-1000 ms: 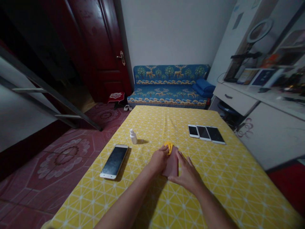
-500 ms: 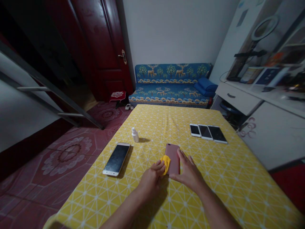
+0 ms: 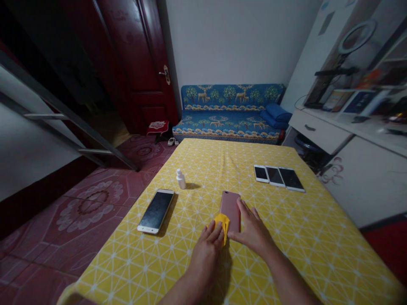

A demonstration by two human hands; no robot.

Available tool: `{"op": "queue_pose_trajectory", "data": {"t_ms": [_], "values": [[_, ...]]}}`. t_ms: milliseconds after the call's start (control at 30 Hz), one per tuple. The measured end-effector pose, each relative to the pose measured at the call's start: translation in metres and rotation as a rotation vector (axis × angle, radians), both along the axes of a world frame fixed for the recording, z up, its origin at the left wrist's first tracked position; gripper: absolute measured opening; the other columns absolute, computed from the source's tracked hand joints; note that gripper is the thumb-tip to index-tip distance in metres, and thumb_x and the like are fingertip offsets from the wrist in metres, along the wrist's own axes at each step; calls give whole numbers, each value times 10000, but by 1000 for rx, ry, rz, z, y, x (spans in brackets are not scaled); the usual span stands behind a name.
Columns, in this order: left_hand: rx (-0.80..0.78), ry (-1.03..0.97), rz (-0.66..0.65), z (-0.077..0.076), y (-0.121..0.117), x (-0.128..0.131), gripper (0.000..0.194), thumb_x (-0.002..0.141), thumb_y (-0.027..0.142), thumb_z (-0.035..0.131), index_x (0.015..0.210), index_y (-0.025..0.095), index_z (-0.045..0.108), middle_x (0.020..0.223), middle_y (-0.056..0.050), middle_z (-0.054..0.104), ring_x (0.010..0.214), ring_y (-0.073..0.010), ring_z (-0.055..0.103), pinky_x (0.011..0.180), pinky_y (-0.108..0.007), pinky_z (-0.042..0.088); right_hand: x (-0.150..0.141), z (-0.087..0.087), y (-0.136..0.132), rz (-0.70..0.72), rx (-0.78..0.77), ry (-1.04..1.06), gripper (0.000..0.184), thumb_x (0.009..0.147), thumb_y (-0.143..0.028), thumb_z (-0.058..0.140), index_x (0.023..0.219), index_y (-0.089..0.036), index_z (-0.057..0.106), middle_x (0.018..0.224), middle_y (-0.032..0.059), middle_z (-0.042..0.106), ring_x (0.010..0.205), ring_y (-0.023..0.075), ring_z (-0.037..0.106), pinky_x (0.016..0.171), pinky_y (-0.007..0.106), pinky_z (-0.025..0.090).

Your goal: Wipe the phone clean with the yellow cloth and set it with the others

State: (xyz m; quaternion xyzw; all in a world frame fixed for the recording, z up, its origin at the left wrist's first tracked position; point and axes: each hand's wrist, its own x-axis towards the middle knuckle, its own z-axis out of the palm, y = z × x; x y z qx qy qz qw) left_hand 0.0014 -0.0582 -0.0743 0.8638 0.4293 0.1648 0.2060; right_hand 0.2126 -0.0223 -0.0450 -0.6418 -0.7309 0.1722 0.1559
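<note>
A pink phone (image 3: 230, 204) lies back-up on the yellow tablecloth (image 3: 302, 237). My right hand (image 3: 252, 230) rests flat along its right edge, fingers stretched out, steadying it. My left hand (image 3: 206, 249) presses a small yellow cloth (image 3: 221, 222) against the near end of the phone, fingers curled over the cloth. A white-framed phone (image 3: 155, 211) lies screen-up to the left. A small white bottle (image 3: 181, 178) stands beyond it.
Three phones (image 3: 278, 177) lie side by side at the far right of the table. A blue patterned sofa (image 3: 229, 112) stands behind the table, a dark red door (image 3: 140, 63) at the left, and a white desk (image 3: 349, 140) with shelves at the right.
My left hand has drawn the yellow cloth from the phone's far end down to its near end, uncovering the pink back. The right hand has stayed at the phone's edge.
</note>
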Motion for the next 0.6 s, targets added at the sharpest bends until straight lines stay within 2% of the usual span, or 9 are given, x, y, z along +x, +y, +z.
{"op": "queue_pose_trajectory", "data": {"t_ms": [100, 233, 400, 500, 600], "values": [[-25, 38, -7, 8, 5, 7, 533, 923, 206, 460, 1456, 206, 459, 1530, -81, 430, 1459, -309, 308, 1202, -546, 263, 1, -1, 1, 8, 1, 0, 1121, 661, -416, 691, 1568, -128, 100, 1618, 159, 219, 1500, 268, 186, 1225, 475, 112], [-75, 83, -29, 19, 15, 18, 537, 919, 261, 474, 1442, 135, 473, 1521, -120, 438, 1452, -300, 325, 1221, -493, 233, 2, -3, 2, 29, -19, -5, 1127, 647, -362, 667, 1567, -101, 72, 1622, 163, 200, 1506, 241, 165, 1230, 453, 86], [-65, 121, -7, 27, 35, 32, 527, 925, 253, 444, 1441, 149, 472, 1533, -112, 424, 1460, -263, 314, 1229, -450, 211, 3, -5, 2, 37, -36, 4, 1118, 674, -374, 653, 1570, -90, 46, 1627, 160, 182, 1507, 233, 162, 1232, 442, 55], [-66, 143, -12, 31, 52, 40, 557, 877, 294, 533, 1407, 124, 507, 1530, -140, 422, 1456, -272, 319, 1231, -425, 203, 5, -7, 0, 44, -25, 11, 1092, 693, -354, 639, 1574, -118, 38, 1631, 140, 184, 1510, 228, 148, 1232, 452, 56], [-36, 161, -24, 37, 68, 48, 584, 816, 284, 600, 1374, 122, 537, 1521, -155, 429, 1447, -299, 324, 1227, -448, 204, 7, -9, -1, 65, 4, 20, 1081, 708, -319, 621, 1578, -156, 0, 1633, 122, 192, 1511, 216, 144, 1230, 463, 64]]}}
